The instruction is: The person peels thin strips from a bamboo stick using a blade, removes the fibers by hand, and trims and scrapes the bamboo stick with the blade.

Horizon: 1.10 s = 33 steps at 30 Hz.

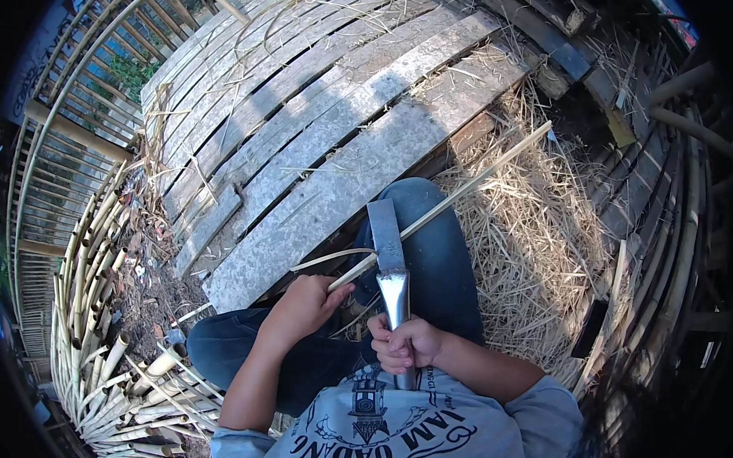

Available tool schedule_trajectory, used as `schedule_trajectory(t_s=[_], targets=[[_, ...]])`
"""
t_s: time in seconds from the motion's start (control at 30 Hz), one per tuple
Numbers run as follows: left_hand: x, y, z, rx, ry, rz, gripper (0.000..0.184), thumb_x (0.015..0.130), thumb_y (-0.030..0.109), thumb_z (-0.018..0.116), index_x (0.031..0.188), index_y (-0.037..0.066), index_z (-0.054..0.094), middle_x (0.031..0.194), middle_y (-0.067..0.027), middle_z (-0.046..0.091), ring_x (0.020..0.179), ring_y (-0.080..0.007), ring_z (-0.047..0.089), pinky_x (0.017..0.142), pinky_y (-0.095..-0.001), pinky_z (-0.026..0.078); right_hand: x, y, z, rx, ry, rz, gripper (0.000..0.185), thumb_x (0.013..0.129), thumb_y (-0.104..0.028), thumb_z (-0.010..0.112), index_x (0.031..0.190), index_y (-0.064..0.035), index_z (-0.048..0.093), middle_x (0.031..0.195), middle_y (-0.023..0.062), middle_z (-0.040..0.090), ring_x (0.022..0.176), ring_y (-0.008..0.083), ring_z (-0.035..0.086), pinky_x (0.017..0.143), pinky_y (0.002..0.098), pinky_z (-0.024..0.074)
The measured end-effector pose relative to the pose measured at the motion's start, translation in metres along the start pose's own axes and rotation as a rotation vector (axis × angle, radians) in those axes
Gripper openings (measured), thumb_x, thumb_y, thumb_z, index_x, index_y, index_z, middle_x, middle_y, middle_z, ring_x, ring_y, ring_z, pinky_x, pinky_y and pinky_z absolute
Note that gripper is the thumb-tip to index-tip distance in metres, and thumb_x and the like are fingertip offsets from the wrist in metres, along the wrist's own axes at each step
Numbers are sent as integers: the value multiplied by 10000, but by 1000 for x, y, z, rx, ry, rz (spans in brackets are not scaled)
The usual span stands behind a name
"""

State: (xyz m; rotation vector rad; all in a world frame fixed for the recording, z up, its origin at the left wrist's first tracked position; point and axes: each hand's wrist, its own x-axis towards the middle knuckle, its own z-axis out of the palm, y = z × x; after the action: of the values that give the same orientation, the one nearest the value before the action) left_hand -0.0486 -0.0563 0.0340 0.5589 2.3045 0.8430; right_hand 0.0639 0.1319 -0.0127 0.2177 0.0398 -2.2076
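A long, thin bamboo strip (481, 175) runs diagonally over my bent knee, and my left hand (303, 306) is closed round its lower end. My right hand (404, 343) is wrapped round the metal handle of a broad-bladed knife (386, 239), held near my shirt. The blade points up and away from me and lies against the strip beside the knee. A thin curled shaving (333, 258) stands out to the left from where blade and strip meet.
A slatted wooden platform (304, 174) with scattered shavings lies in front. Straw-like shavings (535, 243) cover the ground at the right. Cut bamboo poles (97, 300) are piled at the left beside a bamboo fence (70, 162). More long bamboo pieces (676, 264) curve along the right side.
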Motion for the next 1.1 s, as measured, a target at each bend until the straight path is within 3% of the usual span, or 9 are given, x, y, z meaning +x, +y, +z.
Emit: schedule_trajectory(t_s=[0.13, 0.2, 0.27, 0.47, 0.63, 0.73, 0.93, 1.0, 1.1], targets=[[-2, 9, -4, 55, -21, -68, 394, 920, 311, 599, 740, -38, 629, 594, -248, 547, 576, -428, 547, 551, -459, 436, 2, 1, -13, 63, -108, 14, 175, 748, -9, 532, 729, -97, 382, 510, 18, 403, 379, 123, 417, 401, 298, 384], [-1, 2, 5, 69, 4, -28, 383, 915, 302, 605, 745, -39, 628, 611, -252, 554, 586, -429, 557, 553, -463, 437, 5, 2, -16, 242, -455, 79, 173, 754, -7, 534, 740, -85, 381, 509, 24, 399, 373, 125, 421, 383, 293, 390], [3, -9, 19, -68, 65, 113, 345, 905, 266, 627, 797, -62, 611, 590, -244, 510, 484, -354, 441, 515, -420, 402, 9, 12, -7, 216, -346, 130, 184, 760, -9, 553, 767, -71, 380, 514, 27, 400, 379, 124, 431, 380, 290, 393], [-10, -5, 5, -51, 15, -22, 273, 916, 222, 607, 828, -36, 624, 604, -235, 530, 513, -374, 454, 536, -421, 411, -18, -13, 3, 159, -222, -170, 161, 755, 2, 513, 746, -86, 379, 515, 35, 411, 387, 138, 424, 408, 307, 387], [0, 5, 15, 51, 29, 21, 286, 911, 221, 608, 783, -34, 622, 623, -237, 556, 607, -431, 540, 562, -452, 430, -8, 2, -1, -70, 109, -65, 160, 730, -22, 525, 724, -103, 388, 514, 17, 396, 389, 135, 426, 428, 312, 386], [-1, 11, 13, 115, 141, 112, 288, 908, 228, 612, 771, -25, 627, 610, -233, 553, 604, -426, 551, 564, -458, 435, -4, -1, -7, -38, 18, -23, 164, 725, -29, 533, 719, -106, 389, 518, 15, 397, 396, 128, 428, 446, 313, 393], [6, 13, 10, 175, 78, 84, 286, 897, 224, 625, 755, -24, 629, 583, -236, 537, 594, -428, 550, 572, -465, 443, -2, 4, -23, 85, -244, -5, 174, 729, -24, 556, 719, -96, 397, 523, 17, 412, 400, 120, 430, 448, 300, 399], [10, 10, 17, 97, 72, 171, 262, 882, 211, 639, 772, -27, 635, 613, -249, 546, 618, -435, 559, 584, -469, 449, 5, 10, -16, 170, -323, 157, 182, 734, -10, 565, 723, -82, 398, 524, 27, 417, 392, 122, 431, 427, 291, 400], [2, 2, 17, 46, 74, 179, 226, 886, 202, 633, 844, -18, 663, 628, -242, 555, 617, -418, 572, 587, -444, 458, -3, 0, -4, 93, -310, 21, 187, 741, -3, 567, 729, -73, 395, 523, 31, 414, 389, 123, 435, 414, 288, 400]])
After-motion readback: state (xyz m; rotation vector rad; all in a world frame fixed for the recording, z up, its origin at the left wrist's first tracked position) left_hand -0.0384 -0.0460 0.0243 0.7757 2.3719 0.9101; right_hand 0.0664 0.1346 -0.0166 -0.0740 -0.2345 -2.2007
